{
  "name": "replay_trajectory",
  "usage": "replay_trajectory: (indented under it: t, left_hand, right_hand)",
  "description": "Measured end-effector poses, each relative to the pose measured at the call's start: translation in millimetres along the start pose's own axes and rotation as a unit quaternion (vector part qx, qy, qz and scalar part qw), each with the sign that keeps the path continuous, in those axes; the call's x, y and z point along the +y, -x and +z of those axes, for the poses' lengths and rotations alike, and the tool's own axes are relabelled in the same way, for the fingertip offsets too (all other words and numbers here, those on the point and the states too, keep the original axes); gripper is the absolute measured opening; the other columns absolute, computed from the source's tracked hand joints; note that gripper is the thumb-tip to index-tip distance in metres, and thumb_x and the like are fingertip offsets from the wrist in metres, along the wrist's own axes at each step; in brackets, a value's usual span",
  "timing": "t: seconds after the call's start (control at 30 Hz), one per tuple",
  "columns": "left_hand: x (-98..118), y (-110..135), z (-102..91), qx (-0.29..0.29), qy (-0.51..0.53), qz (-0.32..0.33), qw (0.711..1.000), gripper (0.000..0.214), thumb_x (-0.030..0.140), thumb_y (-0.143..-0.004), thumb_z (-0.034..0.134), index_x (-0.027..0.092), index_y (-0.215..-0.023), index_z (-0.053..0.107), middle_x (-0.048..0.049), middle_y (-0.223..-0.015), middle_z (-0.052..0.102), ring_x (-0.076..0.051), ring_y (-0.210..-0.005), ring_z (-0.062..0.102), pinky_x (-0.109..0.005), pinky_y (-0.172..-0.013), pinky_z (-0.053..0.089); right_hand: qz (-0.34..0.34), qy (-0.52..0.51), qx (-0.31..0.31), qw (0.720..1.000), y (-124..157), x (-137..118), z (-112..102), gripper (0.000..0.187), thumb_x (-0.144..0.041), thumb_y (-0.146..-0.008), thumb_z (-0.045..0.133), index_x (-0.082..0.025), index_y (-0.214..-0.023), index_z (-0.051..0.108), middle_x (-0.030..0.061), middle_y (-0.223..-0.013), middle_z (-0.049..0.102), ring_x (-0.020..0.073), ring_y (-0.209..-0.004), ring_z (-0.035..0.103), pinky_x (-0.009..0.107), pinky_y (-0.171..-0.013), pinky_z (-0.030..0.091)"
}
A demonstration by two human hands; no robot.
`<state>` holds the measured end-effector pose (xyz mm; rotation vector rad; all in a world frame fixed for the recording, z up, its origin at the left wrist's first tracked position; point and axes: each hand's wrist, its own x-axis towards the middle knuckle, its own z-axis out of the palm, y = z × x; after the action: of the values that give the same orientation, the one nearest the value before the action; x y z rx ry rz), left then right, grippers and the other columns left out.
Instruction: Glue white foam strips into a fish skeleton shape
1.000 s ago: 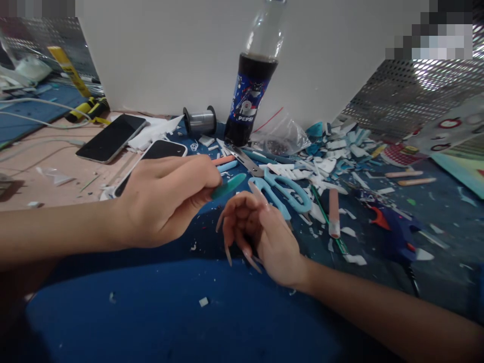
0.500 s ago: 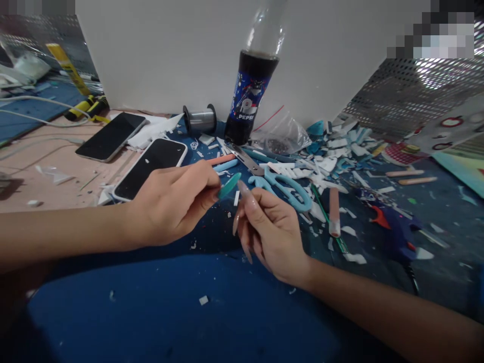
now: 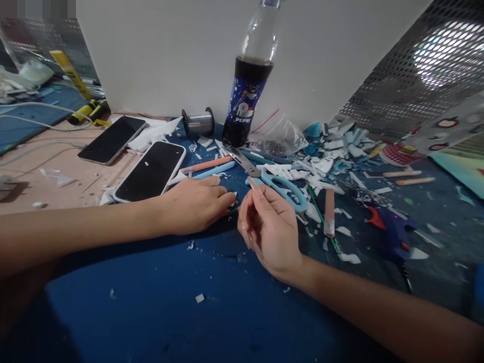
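My left hand (image 3: pixel 196 204) rests low on the blue mat (image 3: pixel 159 302), fingers held together and pointing right, thumb tucked against them. The tips touch the mat beside a small white scrap (image 3: pixel 233 193). The teal piece it held does not show. My right hand (image 3: pixel 270 227) sits just to the right, almost touching the left fingertips. Its long-nailed fingers are loosely curled and apart, with nothing in them. Light blue scissors (image 3: pixel 282 184) lie right behind the right hand.
Two phones (image 3: pixel 151 170) (image 3: pixel 112 139) lie at the left. A Pepsi bottle (image 3: pixel 245 101), a wire spool (image 3: pixel 199 122) and a plastic bag (image 3: pixel 282 138) stand by the white wall. White and blue scraps, sticks and a blue glue gun (image 3: pixel 389 227) litter the right side.
My left hand dropped from mid-air to the mat and the teal piece went out of sight. My right hand turned over and moved up beside the left fingertips.
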<state>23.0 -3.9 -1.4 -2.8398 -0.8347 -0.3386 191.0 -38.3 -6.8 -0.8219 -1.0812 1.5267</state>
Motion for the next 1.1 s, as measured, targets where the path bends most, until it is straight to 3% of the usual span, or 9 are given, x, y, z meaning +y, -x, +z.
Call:
replay_trajectory:
  t: [0.33,0.57,0.67,0.77,0.83,0.93,1.0,1.1]
  left_hand:
    - [13,1,-0.7,-0.005,-0.095,0.079,0.992,0.012,0.012,-0.087,0.051,0.016,-0.085,0.062,-0.0066,-0.072,0.064,-0.023,-0.073,0.052,-0.034,-0.058,0.030]
    - [10,-3,-2.6,0.001,-0.072,0.111,0.991,0.009,0.014,-0.086,0.057,0.016,-0.078,0.061,-0.0036,-0.070,0.065,-0.021,-0.074,0.053,-0.034,-0.061,0.035]
    - [9,0,-9.1,0.031,-0.039,0.070,0.996,0.019,0.013,-0.090,0.049,0.015,-0.074,0.058,-0.0036,-0.063,0.060,-0.020,-0.069,0.052,-0.033,-0.061,0.036]
    - [15,8,-17.0,0.070,0.144,-0.065,0.985,0.025,0.017,-0.094,0.039,0.017,-0.073,0.051,-0.0027,-0.065,0.055,-0.015,-0.062,0.048,-0.028,-0.056,0.037]
    - [21,13,-20.1,0.059,0.344,-0.173,0.921,0.024,0.025,-0.095,0.040,0.019,-0.073,0.046,0.0014,-0.063,0.049,-0.012,-0.056,0.043,-0.025,-0.051,0.036]
    - [27,17,-18.7,0.061,0.577,-0.257,0.773,0.028,0.035,-0.095,0.045,0.019,-0.071,0.045,0.0039,-0.062,0.045,-0.009,-0.055,0.040,-0.022,-0.050,0.035]
    - [28,17,-14.5,0.079,0.664,-0.272,0.692,0.029,0.036,-0.093,0.050,0.018,-0.071,0.046,0.0042,-0.062,0.045,-0.008,-0.054,0.039,-0.022,-0.049,0.033]
    - [26,16,-8.0,0.093,0.729,-0.287,0.614,0.029,0.037,-0.090,0.055,0.018,-0.071,0.048,0.0046,-0.060,0.044,-0.008,-0.051,0.036,-0.021,-0.045,0.029]
  right_hand:
    - [-0.013,0.009,0.021,1.000,2,-2,1,0.035,-0.037,-0.094,0.052,-0.021,-0.062,0.049,-0.0063,-0.046,0.047,0.0036,-0.029,0.035,0.017,-0.027,0.027]
    - [-0.030,-0.016,0.003,0.999,4,-2,1,0.034,-0.034,-0.094,0.054,-0.021,-0.062,0.050,-0.0067,-0.045,0.046,0.0031,-0.029,0.033,0.016,-0.027,0.025]
    - [-0.028,-0.002,0.011,1.000,5,-2,1,0.035,-0.035,-0.094,0.054,-0.021,-0.062,0.050,-0.0065,-0.046,0.047,0.0035,-0.029,0.032,0.017,-0.027,0.024]
    - [-0.035,0.031,0.024,0.999,7,-3,3,0.037,-0.039,-0.094,0.054,-0.022,-0.062,0.049,-0.0065,-0.046,0.047,0.0040,-0.029,0.033,0.019,-0.027,0.024]
    - [-0.050,0.043,0.022,0.998,9,-3,4,0.037,-0.040,-0.094,0.054,-0.022,-0.062,0.049,-0.0067,-0.046,0.047,0.0039,-0.029,0.033,0.020,-0.028,0.025]
    - [-0.069,0.058,0.012,0.996,11,-3,4,0.037,-0.039,-0.095,0.053,-0.022,-0.063,0.049,-0.0067,-0.047,0.047,0.0040,-0.030,0.034,0.020,-0.029,0.026]
    - [-0.070,0.084,0.010,0.994,12,-3,2,0.036,-0.038,-0.096,0.051,-0.023,-0.064,0.050,-0.0065,-0.048,0.047,0.0045,-0.031,0.036,0.021,-0.030,0.027]
    - [-0.086,0.143,0.014,0.986,13,-5,0,0.035,-0.037,-0.098,0.049,-0.023,-0.066,0.053,-0.0056,-0.050,0.049,0.0053,-0.033,0.041,0.022,-0.032,0.031]
